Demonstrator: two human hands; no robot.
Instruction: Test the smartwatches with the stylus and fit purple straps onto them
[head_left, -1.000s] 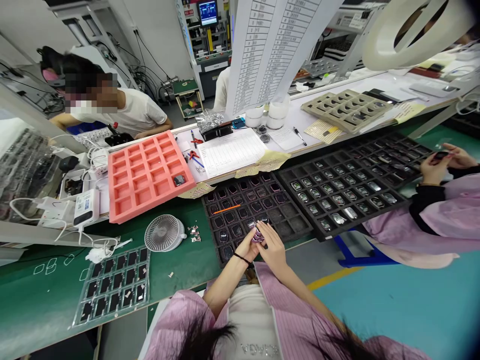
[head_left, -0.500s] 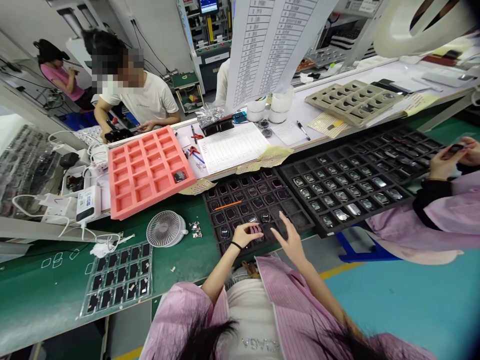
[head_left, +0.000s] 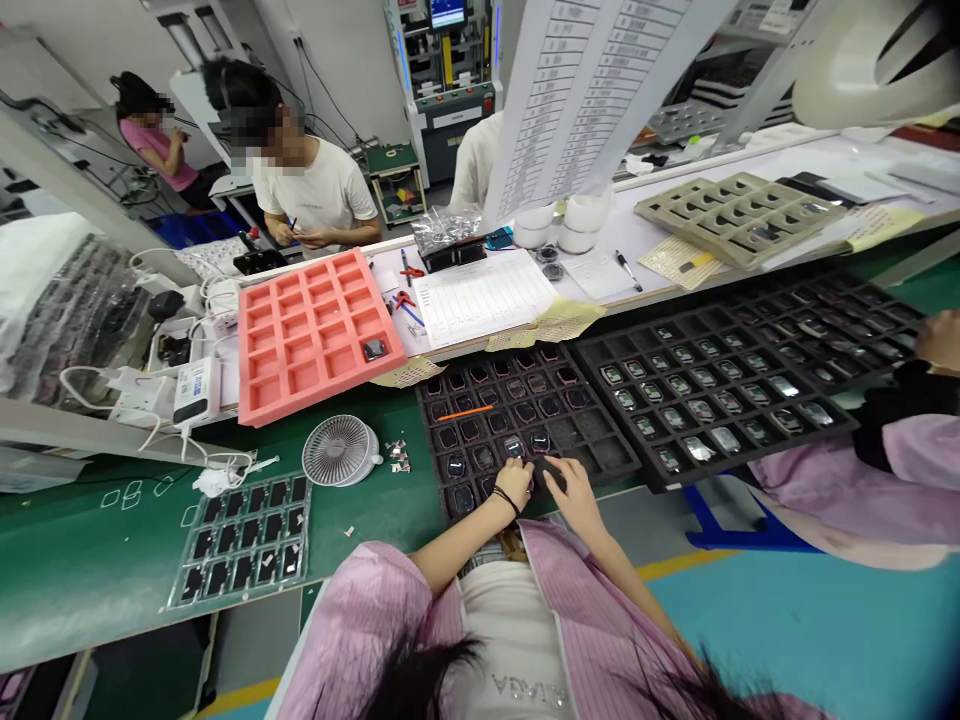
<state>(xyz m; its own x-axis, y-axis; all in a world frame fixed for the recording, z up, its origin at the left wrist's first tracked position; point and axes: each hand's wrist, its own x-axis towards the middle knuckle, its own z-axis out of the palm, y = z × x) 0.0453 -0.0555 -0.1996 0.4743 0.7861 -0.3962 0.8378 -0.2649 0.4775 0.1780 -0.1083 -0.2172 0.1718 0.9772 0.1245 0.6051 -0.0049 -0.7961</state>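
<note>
A black foam tray [head_left: 600,450] lies in front of me, its compartments holding dark watch-like cases. An orange stick [head_left: 465,411] rests across its left part. Over the tray's near edge, my left hand [head_left: 515,484] has its fingers bent together around something small and dark, mostly hidden. Close on its right is my right hand [head_left: 574,490], thumb and fingers apart, near the tray's front compartments; I make out nothing in it. Two cases [head_left: 539,441] with shiny faces sit just beyond my hands.
Another black tray [head_left: 652,395] with cases adjoins on the right, near a co-worker's hand [head_left: 941,340]. At left are a small fan [head_left: 340,451], a clear tray [head_left: 244,540] and a pink tray [head_left: 319,330]. A person [head_left: 315,190] sits across the bench.
Both hands have come closer together at the tray's near edge. The pinkish case in my left hand is now mostly hidden. The view has shifted slightly, and the co-worker's hand is lower.
</note>
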